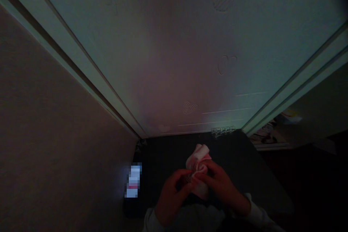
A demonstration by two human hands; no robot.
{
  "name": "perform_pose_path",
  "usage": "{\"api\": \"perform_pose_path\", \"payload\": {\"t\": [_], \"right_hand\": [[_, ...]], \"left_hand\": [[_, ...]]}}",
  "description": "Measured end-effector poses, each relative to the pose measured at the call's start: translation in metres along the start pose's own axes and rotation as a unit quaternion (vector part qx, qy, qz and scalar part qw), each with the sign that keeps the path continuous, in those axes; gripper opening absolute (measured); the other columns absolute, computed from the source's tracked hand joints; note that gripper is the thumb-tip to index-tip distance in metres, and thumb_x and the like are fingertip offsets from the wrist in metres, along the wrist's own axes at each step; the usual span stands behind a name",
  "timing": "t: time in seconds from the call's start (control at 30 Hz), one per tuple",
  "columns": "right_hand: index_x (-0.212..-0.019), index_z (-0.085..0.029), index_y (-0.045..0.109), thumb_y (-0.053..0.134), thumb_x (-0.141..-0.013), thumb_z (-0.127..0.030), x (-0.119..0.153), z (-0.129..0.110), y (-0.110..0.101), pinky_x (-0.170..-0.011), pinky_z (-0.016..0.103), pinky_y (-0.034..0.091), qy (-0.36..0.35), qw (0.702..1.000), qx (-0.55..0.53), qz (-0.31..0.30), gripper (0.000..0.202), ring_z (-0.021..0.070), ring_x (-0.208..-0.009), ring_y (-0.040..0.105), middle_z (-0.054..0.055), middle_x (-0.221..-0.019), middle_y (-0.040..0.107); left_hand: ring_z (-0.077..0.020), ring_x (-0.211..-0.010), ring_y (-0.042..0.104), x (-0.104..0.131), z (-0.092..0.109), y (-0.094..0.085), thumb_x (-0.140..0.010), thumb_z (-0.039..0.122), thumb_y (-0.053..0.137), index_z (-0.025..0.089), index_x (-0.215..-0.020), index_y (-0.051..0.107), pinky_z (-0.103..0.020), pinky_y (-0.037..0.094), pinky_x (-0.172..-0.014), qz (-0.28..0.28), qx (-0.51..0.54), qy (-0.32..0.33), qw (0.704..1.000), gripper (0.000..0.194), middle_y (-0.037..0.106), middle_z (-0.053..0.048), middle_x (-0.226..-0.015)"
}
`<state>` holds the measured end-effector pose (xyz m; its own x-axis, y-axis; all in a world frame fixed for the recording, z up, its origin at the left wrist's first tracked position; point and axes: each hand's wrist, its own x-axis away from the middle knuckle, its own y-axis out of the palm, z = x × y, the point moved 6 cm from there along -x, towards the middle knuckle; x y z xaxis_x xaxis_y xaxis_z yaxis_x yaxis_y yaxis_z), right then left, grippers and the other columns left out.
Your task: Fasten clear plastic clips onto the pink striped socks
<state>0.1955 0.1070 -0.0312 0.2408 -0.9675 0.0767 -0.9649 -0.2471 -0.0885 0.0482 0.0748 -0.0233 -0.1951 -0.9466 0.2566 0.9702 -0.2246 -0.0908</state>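
Low in the head view, both hands hold a bunched pink and white cloth [199, 154], its upper end folded over and its lower part hanging down pale. My left hand [175, 190] pinches its left side between thumb and fingers. On the other side, my right hand [217, 181] grips it near a twisted fold at the middle. The dim light hides what kind of cloth piece it is, and the fingers cover part of it.
Beneath the hands lies a dark flat surface [160, 156]. A blurred, lit screen-like rectangle [133, 181] is at its left edge. Ahead rises a pale panel [168, 79] with raised hearts; a brownish wall [54, 116] stands left. Several items [268, 132] sit on a shelf at right.
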Motion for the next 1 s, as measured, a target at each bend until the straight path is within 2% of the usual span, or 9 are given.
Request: {"api": "perform_pose_path", "payload": {"t": [0.13, 0.47, 0.67, 0.8, 0.83, 0.9, 0.97, 1.0], "right_hand": [[-0.081, -0.018, 0.066, 0.060, -0.074, -0.027, 0.000, -0.001, -0.002, -0.076, 0.033, 0.044, 0.001, 0.999, 0.032, -0.004, 0.013, 0.0222, -0.082, 0.058, 0.006, -0.085, 0.067], [-0.069, -0.018, 0.059, 0.057, -0.071, -0.027, 0.002, 0.003, 0.002, -0.058, 0.025, 0.042, 0.015, 0.999, 0.033, 0.003, 0.009, 0.0163, -0.063, 0.054, -0.001, -0.067, 0.060], [-0.079, -0.019, 0.066, 0.056, -0.077, -0.028, 0.003, -0.009, 0.001, -0.077, 0.031, 0.044, -0.034, 0.997, 0.065, -0.005, 0.013, 0.0217, -0.082, 0.060, 0.004, -0.083, 0.068], [-0.079, -0.019, 0.066, 0.055, -0.078, -0.027, 0.002, -0.005, 0.000, -0.073, 0.031, 0.045, -0.042, 0.997, 0.072, -0.001, 0.013, 0.0212, -0.077, 0.060, 0.005, -0.081, 0.068], [-0.078, -0.019, 0.065, 0.056, -0.078, -0.027, 0.002, -0.002, -0.001, -0.071, 0.031, 0.045, -0.037, 0.996, 0.076, 0.008, 0.013, 0.0207, -0.074, 0.059, 0.004, -0.079, 0.067], [-0.077, -0.018, 0.064, 0.055, -0.077, -0.029, 0.000, 0.002, -0.005, -0.068, 0.030, 0.045, -0.029, 0.996, 0.080, 0.031, 0.014, 0.0205, -0.072, 0.059, 0.004, -0.077, 0.066], [-0.076, -0.018, 0.064, 0.055, -0.078, -0.032, -0.002, 0.005, -0.011, -0.064, 0.030, 0.045, -0.020, 0.996, 0.075, 0.052, 0.016, 0.0203, -0.070, 0.058, 0.004, -0.075, 0.065], [-0.075, -0.018, 0.063, 0.055, -0.078, -0.034, -0.003, 0.006, -0.014, -0.062, 0.029, 0.045, -0.018, 0.996, 0.069, 0.061, 0.017, 0.0200, -0.068, 0.058, 0.003, -0.073, 0.064]], "left_hand": [[-0.0199, -0.084, 0.056, 0.001, 0.001, -0.003, -0.079, 0.034, 0.057, 0.019, -0.103, 0.061, -0.029, 0.043, -0.076, 0.007, 0.021, 0.011, 1.000, 0.028, 0.063, -0.004, -0.090], [-0.0153, -0.072, 0.051, 0.001, 0.000, 0.001, -0.077, 0.048, 0.058, 0.018, -0.101, 0.061, -0.025, 0.040, -0.066, 0.005, 0.070, -0.017, 0.997, 0.038, 0.058, 0.000, -0.077], [-0.0132, -0.056, 0.051, 0.003, -0.004, 0.000, -0.082, 0.049, 0.050, 0.016, -0.099, 0.052, -0.025, 0.039, -0.059, 0.053, 0.143, -0.041, 0.987, 0.037, 0.054, 0.004, -0.056], [-0.0132, -0.051, 0.050, 0.000, -0.007, 0.008, -0.084, 0.052, 0.044, 0.018, -0.090, 0.049, -0.026, 0.040, -0.057, 0.019, 0.151, -0.044, 0.987, 0.034, 0.055, 0.004, -0.052], [-0.0135, -0.052, 0.050, -0.002, -0.004, 0.008, -0.083, 0.052, 0.044, 0.018, -0.089, 0.049, -0.026, 0.040, -0.058, 0.019, 0.129, -0.041, 0.991, 0.035, 0.054, 0.004, -0.053], [-0.0146, -0.058, 0.051, -0.007, 0.010, -0.003, -0.082, 0.050, 0.047, 0.018, -0.094, 0.052, -0.027, 0.040, -0.060, 0.055, 0.060, -0.030, 0.996, 0.035, 0.054, 0.004, -0.058], [-0.0160, -0.064, 0.053, -0.005, 0.036, -0.024, -0.081, 0.045, 0.052, 0.019, -0.106, 0.052, -0.028, 0.040, -0.063, 0.129, -0.017, -0.008, 0.991, 0.036, 0.055, 0.003, -0.066], [-0.0167, -0.066, 0.053, -0.001, 0.054, -0.035, -0.079, 0.043, 0.054, 0.021, -0.104, 0.055, -0.028, 0.041, -0.064, 0.161, -0.047, 0.014, 0.986, 0.034, 0.056, 0.002, -0.068]]}}
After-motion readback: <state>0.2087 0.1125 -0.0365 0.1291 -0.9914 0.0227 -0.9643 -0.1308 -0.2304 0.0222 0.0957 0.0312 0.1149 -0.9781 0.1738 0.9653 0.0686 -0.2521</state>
